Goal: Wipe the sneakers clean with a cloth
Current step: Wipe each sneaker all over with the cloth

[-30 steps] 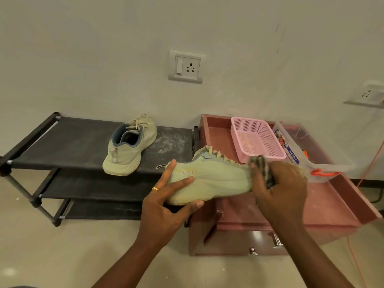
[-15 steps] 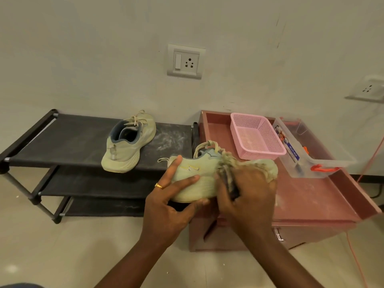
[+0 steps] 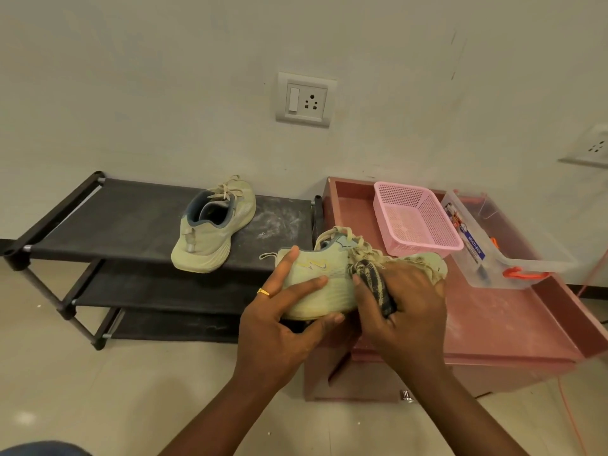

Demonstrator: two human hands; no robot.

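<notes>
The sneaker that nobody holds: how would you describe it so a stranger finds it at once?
Look at the black shoe rack left of the pink cabinet. On its top shelf stands one pale green sneaker, heel toward the camera. Unlike its twin, no hand touches it.

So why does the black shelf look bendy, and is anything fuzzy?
Head view: the wide lens tilts the shoe rack and stretches the socket at the right edge; light is soft and even; the clear box looks slightly smeared, the held sneaker sharp.
</notes>
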